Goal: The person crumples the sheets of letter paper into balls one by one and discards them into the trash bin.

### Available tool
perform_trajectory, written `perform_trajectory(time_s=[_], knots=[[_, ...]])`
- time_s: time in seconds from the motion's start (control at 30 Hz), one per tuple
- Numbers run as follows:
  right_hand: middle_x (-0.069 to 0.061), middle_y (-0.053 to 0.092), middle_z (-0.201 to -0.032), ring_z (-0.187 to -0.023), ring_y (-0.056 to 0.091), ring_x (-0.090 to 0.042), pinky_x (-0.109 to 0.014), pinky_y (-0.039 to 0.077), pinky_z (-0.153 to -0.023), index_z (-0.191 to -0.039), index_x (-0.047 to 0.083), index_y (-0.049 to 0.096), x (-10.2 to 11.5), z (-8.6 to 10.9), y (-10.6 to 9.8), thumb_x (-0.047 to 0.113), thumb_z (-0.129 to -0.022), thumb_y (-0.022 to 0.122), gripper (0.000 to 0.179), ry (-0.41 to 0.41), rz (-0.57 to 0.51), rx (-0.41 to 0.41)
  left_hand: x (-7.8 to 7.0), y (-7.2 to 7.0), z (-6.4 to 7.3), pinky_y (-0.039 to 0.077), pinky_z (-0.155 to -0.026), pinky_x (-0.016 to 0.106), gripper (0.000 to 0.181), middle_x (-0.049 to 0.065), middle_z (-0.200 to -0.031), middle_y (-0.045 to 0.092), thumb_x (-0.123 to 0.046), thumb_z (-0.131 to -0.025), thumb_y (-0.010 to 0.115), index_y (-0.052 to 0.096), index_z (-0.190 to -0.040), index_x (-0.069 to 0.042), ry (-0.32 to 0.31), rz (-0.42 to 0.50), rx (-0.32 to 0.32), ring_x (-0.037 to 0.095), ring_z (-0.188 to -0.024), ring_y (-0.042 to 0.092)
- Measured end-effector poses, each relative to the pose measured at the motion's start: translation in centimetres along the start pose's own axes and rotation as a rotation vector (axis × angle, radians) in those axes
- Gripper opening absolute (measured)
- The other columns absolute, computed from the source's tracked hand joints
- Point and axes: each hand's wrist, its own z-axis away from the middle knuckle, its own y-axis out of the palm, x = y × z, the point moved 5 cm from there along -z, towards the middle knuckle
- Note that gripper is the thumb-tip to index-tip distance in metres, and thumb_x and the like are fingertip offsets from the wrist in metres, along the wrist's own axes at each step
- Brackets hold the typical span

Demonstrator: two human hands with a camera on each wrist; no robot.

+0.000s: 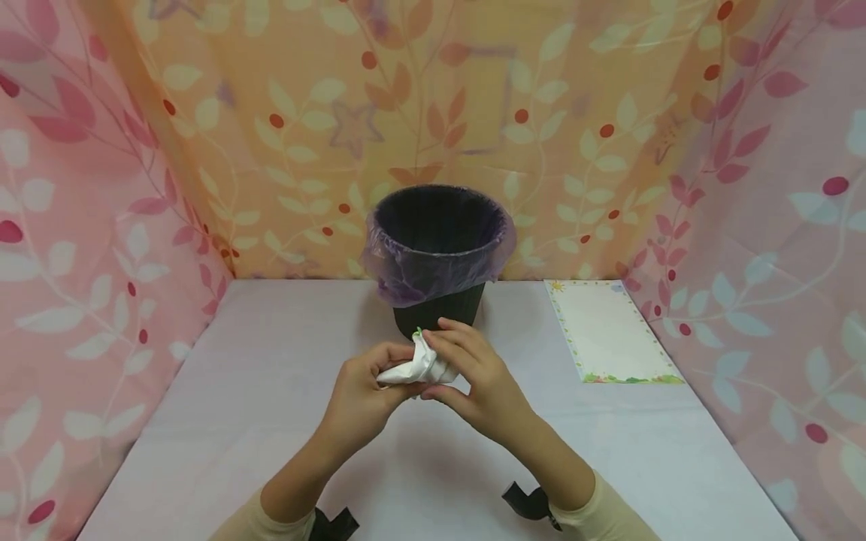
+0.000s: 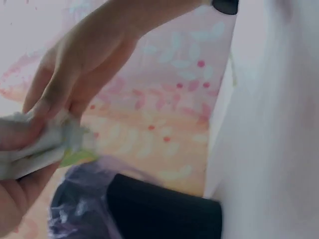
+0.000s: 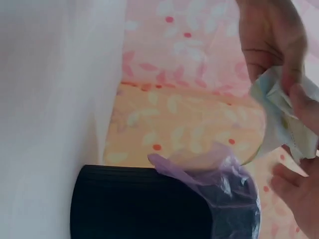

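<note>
A crumpled sheet of white paper, with a bit of green at its tip, is held up between both hands in front of the bin. My left hand pinches its left side between thumb and fingers. On the other side my right hand curls its fingers over the top and right of the wad, thumb below. In the right wrist view the folded paper shows creases and a tinted edge. The left wrist view blurs the wad, where a green-yellow corner sticks out.
Behind the hands stands a black bin with a purple plastic liner folded over its rim. A flat sheet with a decorated border lies at the back right of the white table. Floral curtains surround the table.
</note>
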Motion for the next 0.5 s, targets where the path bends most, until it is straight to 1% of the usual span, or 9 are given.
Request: perform_trajectory(time_s=[0.1, 0.17, 0.2, 0.23, 0.27, 0.33, 0.43, 0.5], knots=[[-0.003, 0.069, -0.124, -0.116, 0.065, -0.020, -0.026, 0.055, -0.097, -0.140, 0.007, 0.062, -0.6, 0.1, -0.2, 0.015, -0.075, 0.090, 0.070, 0.058, -0.090, -0.002, -0.2, 0.6, 0.0, 0.062, -0.082, 0.031, 0.043, 0.001, -0.117, 0.069, -0.004, -0.088, 0.080, 0.060, -0.125, -0.012, 0.130, 0.006, 0.103, 0.019, -0.103, 0.068], [-0.002, 0.072, -0.114, -0.101, 0.068, -0.015, -0.022, 0.057, -0.084, -0.132, 0.008, 0.067, -0.9, 0.2, -0.6, 0.010, -0.075, 0.090, 0.062, 0.076, -0.146, -0.009, -0.3, 0.7, -0.1, 0.060, -0.086, 0.031, 0.054, 0.002, -0.121, 0.060, -0.001, -0.091, 0.076, 0.048, -0.135, -0.014, 0.167, 0.016, 0.162, 0.020, -0.110, 0.061], [-0.001, 0.073, -0.110, -0.097, 0.069, -0.014, -0.021, 0.057, -0.080, -0.128, 0.008, 0.070, -1.0, 0.2, -0.8, 0.008, -0.076, 0.089, 0.056, 0.076, -0.160, -0.016, -0.3, 0.7, -0.1, 0.058, -0.089, 0.030, 0.059, 0.003, -0.123, 0.055, 0.000, -0.091, 0.075, 0.044, -0.139, -0.016, 0.189, -0.001, 0.180, 0.021, -0.112, 0.058], [-0.001, 0.074, -0.107, -0.094, 0.069, -0.013, -0.021, 0.057, -0.077, -0.124, 0.009, 0.071, -1.1, 0.2, -0.9, 0.006, -0.077, 0.088, 0.050, 0.073, -0.166, -0.024, -0.5, 0.7, -0.2, 0.056, -0.091, 0.030, 0.063, 0.003, -0.124, 0.052, 0.001, -0.091, 0.075, 0.042, -0.141, -0.017, 0.217, -0.034, 0.184, 0.022, -0.114, 0.055], [0.000, 0.074, -0.104, -0.091, 0.070, -0.013, -0.020, 0.057, -0.076, -0.119, 0.010, 0.073, -1.1, 0.2, -1.0, 0.004, -0.078, 0.088, 0.044, 0.067, -0.170, -0.034, -0.6, 0.6, -0.2, 0.054, -0.092, 0.030, 0.066, 0.003, -0.125, 0.050, 0.002, -0.090, 0.075, 0.042, -0.143, -0.019, 0.248, -0.074, 0.175, 0.021, -0.114, 0.053], [0.000, 0.075, -0.099, -0.087, 0.070, -0.012, -0.019, 0.057, -0.073, -0.111, 0.011, 0.075, -1.2, 0.2, -1.1, 0.000, -0.079, 0.085, 0.035, 0.044, -0.168, -0.055, -0.9, 0.4, -0.2, 0.052, -0.095, 0.030, 0.071, 0.001, -0.127, 0.052, 0.003, -0.087, 0.078, 0.047, -0.146, -0.020, 0.330, -0.201, 0.127, 0.019, -0.116, 0.053], [-0.002, 0.076, -0.092, -0.081, 0.071, -0.012, -0.018, 0.058, -0.071, -0.102, 0.009, 0.076, -1.1, 0.3, -1.0, -0.007, -0.080, 0.082, 0.028, 0.019, -0.141, -0.097, -1.5, 0.7, 0.0, 0.052, -0.097, 0.029, 0.065, 0.002, -0.130, 0.059, 0.003, -0.086, 0.079, 0.057, -0.144, -0.015, 0.509, -0.385, 0.049, 0.019, -0.116, 0.057], [-0.003, 0.076, -0.088, -0.077, 0.071, -0.013, -0.018, 0.058, -0.069, -0.098, 0.007, 0.076, -1.1, 0.4, -0.9, -0.009, -0.078, 0.082, 0.027, 0.029, -0.133, -0.124, -1.8, 1.1, 0.3, 0.053, -0.098, 0.028, 0.061, 0.003, -0.129, 0.063, 0.005, -0.087, 0.077, 0.059, -0.143, -0.011, 0.619, -0.453, 0.016, 0.020, -0.117, 0.061]])
